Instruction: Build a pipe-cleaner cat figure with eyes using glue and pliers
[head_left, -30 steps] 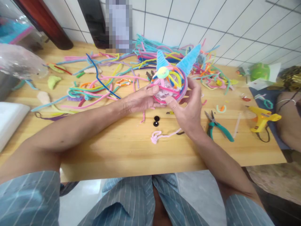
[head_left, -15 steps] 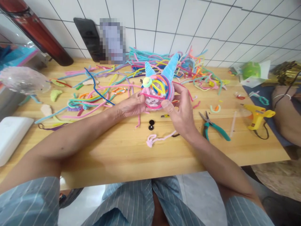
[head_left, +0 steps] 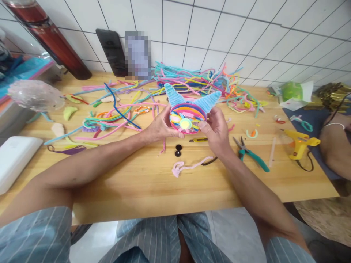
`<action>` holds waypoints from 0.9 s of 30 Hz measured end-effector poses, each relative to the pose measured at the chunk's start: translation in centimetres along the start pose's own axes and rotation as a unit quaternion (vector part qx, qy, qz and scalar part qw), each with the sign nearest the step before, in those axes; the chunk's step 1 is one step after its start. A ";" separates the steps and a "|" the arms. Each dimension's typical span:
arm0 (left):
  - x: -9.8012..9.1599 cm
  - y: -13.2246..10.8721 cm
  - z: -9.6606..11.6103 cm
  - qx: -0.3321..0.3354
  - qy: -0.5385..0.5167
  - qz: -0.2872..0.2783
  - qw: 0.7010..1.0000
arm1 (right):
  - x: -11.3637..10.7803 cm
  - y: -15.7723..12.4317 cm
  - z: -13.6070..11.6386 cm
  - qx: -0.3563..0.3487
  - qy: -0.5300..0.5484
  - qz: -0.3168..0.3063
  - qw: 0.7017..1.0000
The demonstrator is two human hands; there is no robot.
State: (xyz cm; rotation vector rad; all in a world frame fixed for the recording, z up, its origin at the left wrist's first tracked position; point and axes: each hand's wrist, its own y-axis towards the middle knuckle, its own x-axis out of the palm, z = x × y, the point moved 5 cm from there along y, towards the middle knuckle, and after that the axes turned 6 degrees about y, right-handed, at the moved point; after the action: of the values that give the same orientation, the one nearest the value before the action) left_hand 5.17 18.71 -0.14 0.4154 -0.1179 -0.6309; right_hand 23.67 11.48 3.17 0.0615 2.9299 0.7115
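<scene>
Between both hands, above the table, is a round pipe-cleaner craft piece [head_left: 189, 113] with two pointed blue ears and stripes of pink, orange, yellow and blue. A pale yellow-green disc sits at its front. My left hand [head_left: 161, 126] grips its left side, thumb underneath. On the right edge, my right hand [head_left: 218, 128] holds it with thumb in front and fingers behind. Below lie two black round pieces [head_left: 178, 150], a pale pink bent pipe cleaner [head_left: 179, 168] and a yellow cutter knife [head_left: 199, 140].
Loose pipe cleaners [head_left: 189, 78] pile along the tiled wall. Teal-handled pliers [head_left: 253, 157] and a yellow glue gun [head_left: 301, 143] lie to the right. Two phones [head_left: 112, 53] lean on the wall by a red flask [head_left: 52, 40]. Another person's arm [head_left: 336, 146] rests at the far right.
The craft piece has been turned and tilted so its ears spread to both sides and its disc faces me from the lower middle. Both hands still hold it. The camera view has shifted slightly.
</scene>
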 end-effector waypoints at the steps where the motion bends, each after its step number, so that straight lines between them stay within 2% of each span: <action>1: 0.1 -0.1 0.0 0.005 0.001 0.005 1.000 | -0.1 0.0 0.2 -0.011 -0.002 0.000 1.000; 6: 0.3 -0.4 -0.4 0.001 0.002 0.026 1.000 | -0.6 0.4 1.4 -0.009 0.004 -0.004 1.000; 11: -0.1 0.2 -0.4 -0.017 0.014 -0.002 1.000 | -0.7 1.3 2.2 0.010 0.027 -0.010 1.000; 16: -1.0 1.3 -0.4 0.017 0.059 -0.010 0.998 | -0.8 2.4 2.0 -0.004 0.036 -0.009 0.999; 21: -1.3 3.4 -0.4 0.045 0.115 0.011 0.992 | -1.7 4.6 2.6 -0.011 0.033 -0.023 0.999; 25: -1.4 4.7 -0.8 0.013 0.153 0.026 0.988 | -2.7 6.2 4.4 0.017 0.038 -0.040 0.998; 27: -1.6 4.5 -1.3 -0.009 0.174 0.054 0.983 | -2.7 6.7 5.6 0.048 0.051 -0.053 0.996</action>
State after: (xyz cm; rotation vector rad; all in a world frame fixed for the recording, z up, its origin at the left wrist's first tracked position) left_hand 6.65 23.41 0.58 0.4924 0.1985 -0.4449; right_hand 27.15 19.83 1.63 -0.1231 3.0369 0.5738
